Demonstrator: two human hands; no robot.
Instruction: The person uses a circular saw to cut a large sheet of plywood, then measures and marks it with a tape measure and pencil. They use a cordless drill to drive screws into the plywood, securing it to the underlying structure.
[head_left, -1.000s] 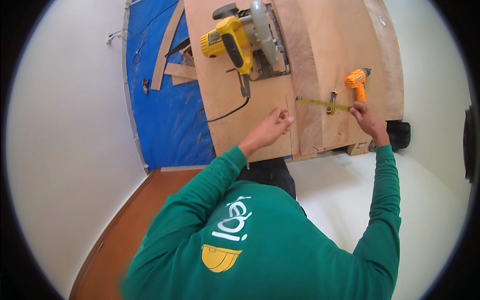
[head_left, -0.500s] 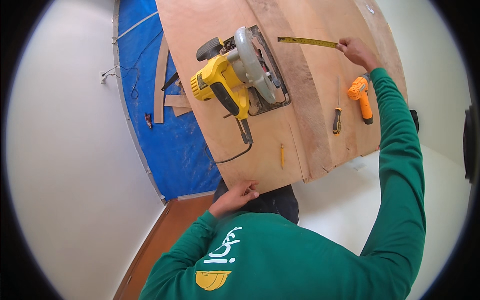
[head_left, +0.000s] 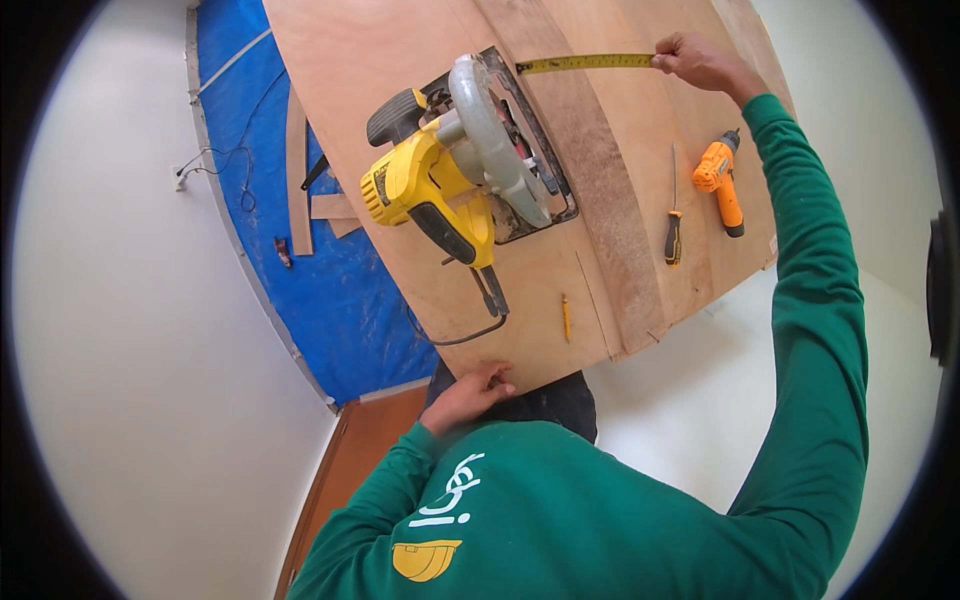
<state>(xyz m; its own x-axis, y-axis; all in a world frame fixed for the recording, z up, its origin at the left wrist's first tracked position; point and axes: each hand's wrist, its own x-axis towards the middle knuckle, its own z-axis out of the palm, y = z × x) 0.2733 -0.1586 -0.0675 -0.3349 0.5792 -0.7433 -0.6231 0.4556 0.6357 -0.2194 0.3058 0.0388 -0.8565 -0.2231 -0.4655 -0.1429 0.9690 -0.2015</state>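
Right grip [head_left: 700, 62]: closed on the right-hand end of the tape measure [head_left: 585, 63], at the far right of the reach; inside of the curled fingers hidden from view.
Tape measure: extending leftward from the right grip, yellow blade out almost straight, crossing the dark wood strip [head_left: 605, 180]; hooked tip by the left edge of that strip, just beside the circular saw [head_left: 440, 190].
Left grip [head_left: 470, 397]: loosely curled at the near edge of the plywood [head_left: 380, 60], well apart from the tape measure; whether clamped on the edge or only resting, impossible to tell.
Circular saw: set on the plywood between both grips, yellow body, black handle, grey guard; black cord [head_left: 470, 337] curving away leftward from the handle end.
Drill [head_left: 722, 180]: orange, lying below the right grip in view, near the green sleeve [head_left: 815, 290].
Screwdriver [head_left: 674, 225]: lying just left of the drill, shaft pointing away, dark handle toward the body.
Pencil [head_left: 566, 318]: yellow, lying left of the dark wood strip, nearer the left grip.
Blue sheet [head_left: 330, 320]: spread at left, beyond the plywood, bearing wood offcuts [head_left: 299, 200].
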